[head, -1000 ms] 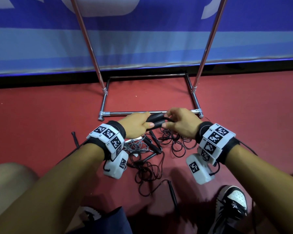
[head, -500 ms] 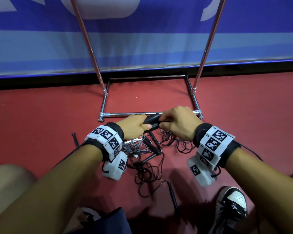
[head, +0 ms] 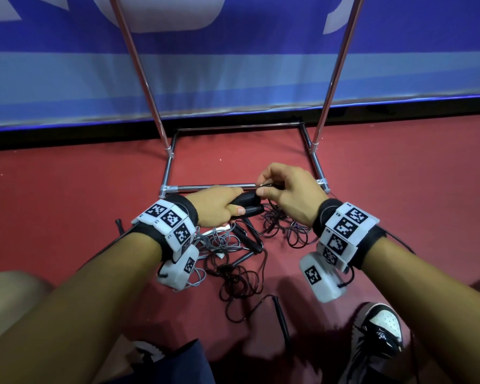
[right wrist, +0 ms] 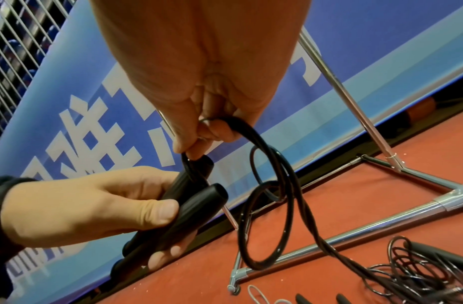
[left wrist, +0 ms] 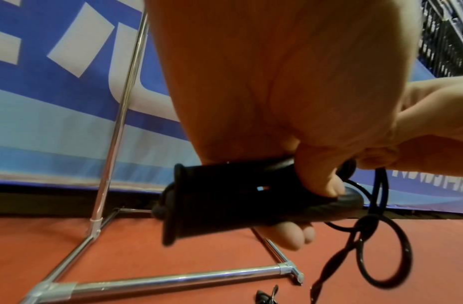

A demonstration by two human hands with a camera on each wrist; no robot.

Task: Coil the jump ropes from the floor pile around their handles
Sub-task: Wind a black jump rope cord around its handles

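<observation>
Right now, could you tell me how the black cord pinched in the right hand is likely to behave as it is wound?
The black cord looks floppy yet springy: it hangs in loose loops below the right hand, so it may uncoil if released. It twists on itself lower down, so kinks seem likely. It trails into the floor pile, so pulling may drag other ropes.

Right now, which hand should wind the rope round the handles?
Probably the right hand: it pinches the rope just above the handles, while the left hand grips both handles together.
</observation>
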